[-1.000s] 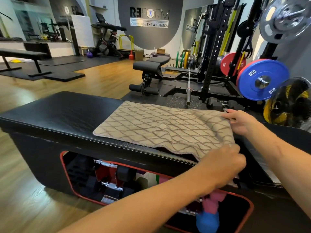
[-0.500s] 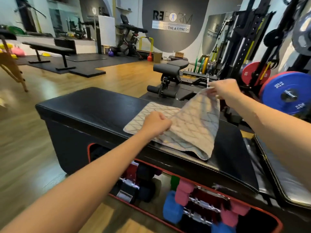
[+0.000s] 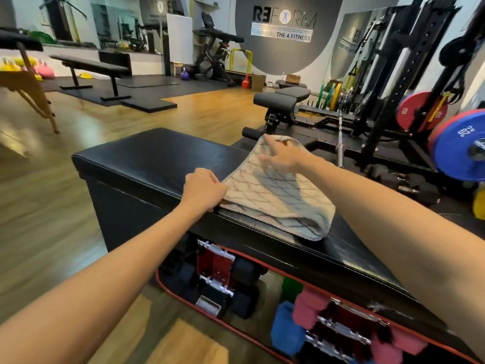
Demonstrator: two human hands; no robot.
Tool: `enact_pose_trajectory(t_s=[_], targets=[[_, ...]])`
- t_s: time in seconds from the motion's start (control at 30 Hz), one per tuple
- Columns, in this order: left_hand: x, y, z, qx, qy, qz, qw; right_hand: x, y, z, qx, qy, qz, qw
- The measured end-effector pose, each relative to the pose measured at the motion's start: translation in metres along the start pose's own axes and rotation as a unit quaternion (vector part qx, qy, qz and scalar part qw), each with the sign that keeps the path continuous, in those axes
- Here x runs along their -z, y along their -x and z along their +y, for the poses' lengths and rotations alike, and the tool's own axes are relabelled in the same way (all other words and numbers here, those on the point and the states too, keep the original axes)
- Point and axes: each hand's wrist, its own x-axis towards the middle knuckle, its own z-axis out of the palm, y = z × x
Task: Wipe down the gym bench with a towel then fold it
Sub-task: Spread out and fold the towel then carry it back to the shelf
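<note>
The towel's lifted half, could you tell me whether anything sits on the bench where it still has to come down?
Nothing visible does. The towel is doubling over itself on the bench, gripped by the left hand and right hand; only bare black padding surrounds it.

Both forearms bare — no sleeves, watch or rings.

- The black padded vinyl bench top point(image 3: 147, 164) lies bare to the left of the beige diamond-patterned towel point(image 3: 275, 198), open for a hand to sweep.
- The left hand point(image 3: 203, 190) and right hand point(image 3: 282, 158) occupy the towel's left edge.
- A narrower bare strip lies right of the fold.
- Beyond the far edge, a black adjustable bench point(image 3: 283, 101) and a chrome barbell point(image 3: 340, 137) stand close.
- The open wooden floor point(image 3: 47, 185) lies clear on the left.
</note>
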Motion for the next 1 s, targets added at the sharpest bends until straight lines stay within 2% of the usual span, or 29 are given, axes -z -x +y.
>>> enact_pose_trajectory(t_s=[0.07, 0.13, 0.3, 0.37, 0.5, 0.6, 0.73, 0.83, 0.93, 1.0], targets=[[-0.002, -0.002, -0.001, -0.003, -0.013, -0.010, 1.000, -0.010, 0.001, -0.001, -0.014, 0.032, -0.003, 0.999], [-0.002, -0.004, 0.000, 0.003, -0.027, -0.025, 0.999, -0.015, 0.000, 0.001, -0.023, 0.015, -0.031, 0.999], [0.003, -0.008, 0.006, 0.051, -0.040, -0.098, 0.993, -0.043, -0.003, 0.011, 0.016, -0.006, -0.040, 0.999], [0.005, -0.008, 0.010, 0.061, -0.048, -0.128, 0.989, -0.054, -0.001, 0.014, 0.019, -0.016, -0.013, 1.000], [0.010, -0.010, 0.013, 0.082, -0.033, -0.166, 0.982, -0.046, 0.019, 0.017, 0.085, -0.082, 0.093, 0.989], [0.017, -0.011, 0.015, 0.116, 0.012, -0.197, 0.973, -0.029, 0.048, 0.020, 0.103, -0.031, 0.113, 0.988], [0.014, -0.007, 0.019, 0.118, 0.008, -0.177, 0.977, -0.031, 0.117, 0.036, 0.204, -0.012, 0.144, 0.968], [0.006, -0.001, 0.024, 0.128, -0.037, -0.166, 0.977, -0.045, 0.165, 0.059, 0.257, 0.005, 0.101, 0.961], [0.001, 0.000, 0.029, 0.134, -0.032, -0.173, 0.975, -0.054, 0.186, 0.078, 0.238, 0.005, 0.050, 0.970], [0.001, 0.000, 0.031, 0.114, 0.012, -0.152, 0.982, -0.056, 0.191, 0.087, 0.215, -0.041, 0.066, 0.974]])
